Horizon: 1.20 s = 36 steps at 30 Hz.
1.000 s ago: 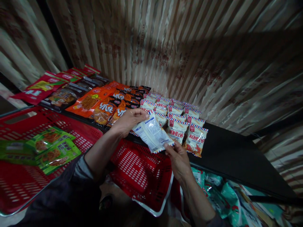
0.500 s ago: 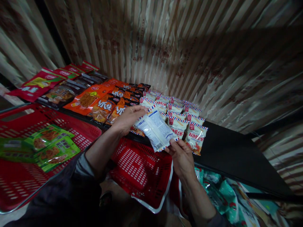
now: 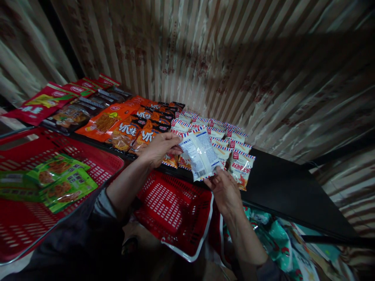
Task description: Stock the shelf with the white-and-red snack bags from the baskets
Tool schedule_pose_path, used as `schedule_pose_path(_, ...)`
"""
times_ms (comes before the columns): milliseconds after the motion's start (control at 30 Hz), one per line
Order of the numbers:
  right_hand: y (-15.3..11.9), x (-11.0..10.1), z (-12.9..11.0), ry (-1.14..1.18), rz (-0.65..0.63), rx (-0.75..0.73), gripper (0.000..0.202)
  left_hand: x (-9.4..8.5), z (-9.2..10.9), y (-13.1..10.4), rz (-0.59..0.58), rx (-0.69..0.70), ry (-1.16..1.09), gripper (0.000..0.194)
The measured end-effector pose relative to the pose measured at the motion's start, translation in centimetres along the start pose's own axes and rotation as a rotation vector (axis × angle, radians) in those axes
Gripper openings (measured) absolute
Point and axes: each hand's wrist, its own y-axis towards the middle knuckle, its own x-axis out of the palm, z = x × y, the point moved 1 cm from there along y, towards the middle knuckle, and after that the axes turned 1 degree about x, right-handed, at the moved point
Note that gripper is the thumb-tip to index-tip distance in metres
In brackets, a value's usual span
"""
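A white snack packet [image 3: 200, 154] with striped edges hangs between my hands, its printed back facing me and a barcode near the bottom. My left hand [image 3: 164, 148] pinches its left edge. At its lower right corner, my right hand [image 3: 225, 188] grips the packet between thumb and fingers. Behind it, several matching white packets [image 3: 240, 168] lie in rows on the black shelf [image 3: 281, 183]. Orange and black packets [image 3: 125, 134] lie to their left, beyond my left hand.
Orange bags [image 3: 104, 121], dark brown packs [image 3: 68, 117] and red bags [image 3: 43, 102] fill the shelf's left. A red basket [image 3: 111, 154] holds green packets [image 3: 68, 189]. Another red basket [image 3: 166, 207] stands below my hands. Teal bags [image 3: 278, 238] lie under the shelf at right.
The held packet has turned more upright, and its left edge has shifted right. My left fingers have moved down along that edge. The view has shifted slightly.
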Motion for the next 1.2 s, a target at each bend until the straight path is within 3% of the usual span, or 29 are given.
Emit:
schedule_pose_path(200,-0.5,0.4,0.7,-0.063,-0.115,-0.001,0.041,0.9,-0.1,0.0,0.091,-0.005,-0.050,0.019)
schedule_pose_path(433,-0.5,0.4,1.0,-0.106,-0.132,-0.071,0.040,0.8,-0.2,0.1,0.096,-0.002,-0.027,0.017)
schedule_pose_path(633,-0.6,0.6,0.8,-0.085,-0.109,-0.103,0.040,0.6,-0.2,0.2,0.125,0.019,-0.004,0.014)
schedule_pose_path(867,-0.1,-0.1,1.3,-0.211,-0.058,-0.214,0.054,1.4,0.4,-0.6,0.049,-0.017,-0.054,0.008)
schedule_pose_path(933,0.0,-0.5,1.2,-0.361,-0.023,-0.325,0.073,1.6,0.6,-0.9,0.031,0.000,-0.047,0.009)
schedule_pose_path(1000,0.0,-0.8,0.8,-0.577,0.005,-0.535,0.084,1.6,0.7,-1.0,0.042,0.036,-0.036,0.011)
schedule_pose_path(1100,-0.3,-0.8,0.2,-0.969,-0.031,-0.891,0.071,1.8,0.7,-1.2,0.066,0.070,0.003,0.013)
schedule_pose_path(1200,-0.6,-0.7,0.1,-1.185,-0.131,-1.060,0.060,2.2,0.6,-1.3,0.076,0.070,0.045,0.016)
